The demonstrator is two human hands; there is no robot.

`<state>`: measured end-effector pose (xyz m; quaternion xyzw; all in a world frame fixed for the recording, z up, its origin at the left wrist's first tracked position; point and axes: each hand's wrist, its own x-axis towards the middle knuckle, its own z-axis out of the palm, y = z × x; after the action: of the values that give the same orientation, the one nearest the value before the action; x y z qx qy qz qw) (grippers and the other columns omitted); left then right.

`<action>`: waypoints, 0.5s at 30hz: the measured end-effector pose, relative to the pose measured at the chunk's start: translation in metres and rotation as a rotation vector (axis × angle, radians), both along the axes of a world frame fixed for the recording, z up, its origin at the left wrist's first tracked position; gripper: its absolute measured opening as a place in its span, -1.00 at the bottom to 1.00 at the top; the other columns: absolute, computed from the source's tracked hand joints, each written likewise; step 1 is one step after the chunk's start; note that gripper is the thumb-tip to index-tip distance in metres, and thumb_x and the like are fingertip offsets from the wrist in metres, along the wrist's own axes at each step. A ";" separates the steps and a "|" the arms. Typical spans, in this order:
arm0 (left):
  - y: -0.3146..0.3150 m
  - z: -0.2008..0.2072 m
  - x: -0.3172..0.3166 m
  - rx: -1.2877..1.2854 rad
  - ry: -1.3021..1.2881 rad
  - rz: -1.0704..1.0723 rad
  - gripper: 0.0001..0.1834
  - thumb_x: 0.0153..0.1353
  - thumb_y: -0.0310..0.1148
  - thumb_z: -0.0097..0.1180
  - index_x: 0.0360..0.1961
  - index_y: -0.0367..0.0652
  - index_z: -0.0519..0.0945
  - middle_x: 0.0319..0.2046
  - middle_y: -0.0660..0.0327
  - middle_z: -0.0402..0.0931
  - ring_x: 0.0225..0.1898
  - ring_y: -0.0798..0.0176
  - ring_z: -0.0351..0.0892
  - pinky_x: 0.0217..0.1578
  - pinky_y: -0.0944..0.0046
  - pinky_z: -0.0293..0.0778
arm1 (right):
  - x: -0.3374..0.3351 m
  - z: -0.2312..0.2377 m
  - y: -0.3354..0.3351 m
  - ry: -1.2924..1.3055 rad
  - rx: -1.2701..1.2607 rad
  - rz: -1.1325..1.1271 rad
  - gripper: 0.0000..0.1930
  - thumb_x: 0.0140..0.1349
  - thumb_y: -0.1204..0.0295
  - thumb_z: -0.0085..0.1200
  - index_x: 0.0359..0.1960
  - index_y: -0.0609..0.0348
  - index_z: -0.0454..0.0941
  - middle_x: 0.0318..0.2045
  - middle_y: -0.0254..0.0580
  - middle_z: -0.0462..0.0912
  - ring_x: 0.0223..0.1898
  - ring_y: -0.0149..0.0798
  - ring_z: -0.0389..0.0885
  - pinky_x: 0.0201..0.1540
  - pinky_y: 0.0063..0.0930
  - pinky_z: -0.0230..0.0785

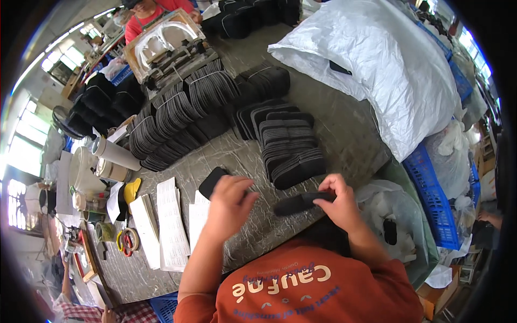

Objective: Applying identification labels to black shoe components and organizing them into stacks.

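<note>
Over the near part of the table, my right hand (339,202) pinches one end of a black insole-shaped piece (293,205) between thumb and fingers. The other end of that piece points left, toward my left hand (231,202). My left hand is slightly blurred, its thumb and bent fingers apart with nothing visible between them. Beside its fingers lies a flat black piece with rounded corners (211,182), partly covered by the hand. Just beyond both hands is a loose pile of black insoles (293,142), its layers fanned and overlapping.
Long rows of tied black insoles (188,99) stand farther back. White printed sheets (172,223), tape rolls (128,241) and a white cylinder (116,153) are at left. A large white sack (371,64) covers the far right, above a blue crate (431,199). Another person (156,16) is across the table.
</note>
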<state>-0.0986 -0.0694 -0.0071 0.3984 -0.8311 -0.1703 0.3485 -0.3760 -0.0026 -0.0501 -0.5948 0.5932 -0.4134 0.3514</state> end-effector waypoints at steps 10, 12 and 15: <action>-0.002 -0.041 -0.067 -0.052 -0.175 0.044 -0.31 -0.10 -0.41 0.41 0.09 -0.35 0.42 -0.06 -0.04 0.42 -0.09 -0.16 0.42 -0.04 -0.02 0.40 | 0.003 -0.026 -0.053 -0.027 -0.311 -0.106 -0.36 -0.15 0.67 0.35 0.02 0.14 0.34 0.01 -0.04 0.38 0.05 -0.02 0.41 0.15 -0.26 0.30; 0.000 -0.042 -0.071 -0.061 -0.188 0.070 -0.34 -0.11 -0.43 0.40 0.07 -0.34 0.43 -0.07 -0.04 0.42 -0.09 -0.15 0.42 -0.04 -0.02 0.40 | 0.007 -0.034 -0.049 -0.107 -0.235 -0.102 -0.34 -0.17 0.68 0.35 0.03 0.14 0.32 0.01 -0.02 0.36 0.03 -0.03 0.40 0.14 -0.26 0.30; 0.005 -0.042 -0.074 -0.044 -0.155 0.100 -0.39 -0.13 -0.47 0.39 0.01 -0.33 0.44 -0.13 -0.03 0.43 -0.11 -0.14 0.42 -0.04 -0.01 0.39 | 0.006 -0.037 -0.037 0.046 -0.377 -0.120 -0.34 -0.18 0.69 0.35 0.02 0.15 0.34 -0.01 -0.04 0.34 0.01 -0.07 0.41 0.11 -0.29 0.31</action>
<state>-0.1724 -0.0649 -0.0492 0.4437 -0.8381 -0.1030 0.3001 -0.3701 -0.0397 -0.0869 -0.6227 0.5478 -0.5236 0.1950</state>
